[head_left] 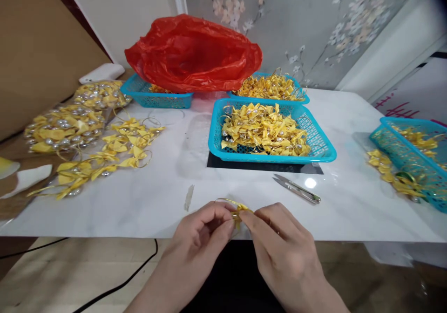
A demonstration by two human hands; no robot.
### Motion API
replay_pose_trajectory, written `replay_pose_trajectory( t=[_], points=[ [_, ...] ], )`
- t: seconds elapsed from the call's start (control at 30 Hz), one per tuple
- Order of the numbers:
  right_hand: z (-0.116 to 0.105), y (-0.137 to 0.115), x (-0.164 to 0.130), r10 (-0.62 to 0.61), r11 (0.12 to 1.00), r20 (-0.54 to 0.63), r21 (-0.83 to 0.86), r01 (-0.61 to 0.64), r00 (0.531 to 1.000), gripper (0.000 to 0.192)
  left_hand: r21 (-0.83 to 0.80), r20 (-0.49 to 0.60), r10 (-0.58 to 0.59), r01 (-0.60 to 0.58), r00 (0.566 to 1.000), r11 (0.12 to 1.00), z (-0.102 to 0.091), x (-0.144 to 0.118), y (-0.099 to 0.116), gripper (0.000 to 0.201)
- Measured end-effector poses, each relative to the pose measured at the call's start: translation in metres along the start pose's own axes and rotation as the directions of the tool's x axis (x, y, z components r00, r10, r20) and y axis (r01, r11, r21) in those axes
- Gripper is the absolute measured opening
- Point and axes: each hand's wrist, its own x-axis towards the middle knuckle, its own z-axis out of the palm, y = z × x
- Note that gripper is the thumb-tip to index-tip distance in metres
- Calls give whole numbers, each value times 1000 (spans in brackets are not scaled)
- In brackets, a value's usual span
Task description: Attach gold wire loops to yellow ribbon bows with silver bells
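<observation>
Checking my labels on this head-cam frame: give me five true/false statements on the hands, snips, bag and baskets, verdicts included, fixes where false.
1. The left hand and right hand both hold a small yellow piece. True.
2. The snips lie inside the middle blue basket. False: they lie on the white table, nearer to the right hand than to the left.
3. The red plastic bag is farther back than the middle blue basket. True.
4. The right-edge basket is red. False: it is blue.
5. The middle blue basket holds a heap of yellow pieces. True.
</observation>
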Motion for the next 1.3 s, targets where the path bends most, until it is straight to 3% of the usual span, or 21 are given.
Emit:
replay_pose_trajectory(
  t=[0.17,0.37,0.63,0.83,0.93,1.07,1.2,1.3],
  points=[
    [-5,2,4,-45,993,56,-107,50,997,25,9,-10,-50,50,999,999,-3,0,-5,20],
    [-1,-1,3,-19,999,54,-36,21,998,23,13,-22,-54,55,998,998,2,4,-4,22],
    [2,-4,1,-33,996,48,-82,37,998,24,75,-46,17,-14,999,997,4,1,-1,20],
    [4,-4,1,62,998,64,15,-63,996,33,-6,-95,-2,1,995,1000,5,4,-1,25],
    [8,-5,1,165,974,71,143,-174,984,31,60,-104,19,-13,994,998,6,5,-3,21],
    [14,-7,3,259,922,96,272,-276,961,28,227,-133,153,-120,979,966,9,6,-10,18],
    [18,-8,6,313,849,116,411,-333,943,27,403,-192,393,-293,899,867,11,7,-17,21],
    [17,-8,9,343,821,134,437,-366,930,22,489,-175,488,-354,855,797,12,6,-19,28]
  ],
)
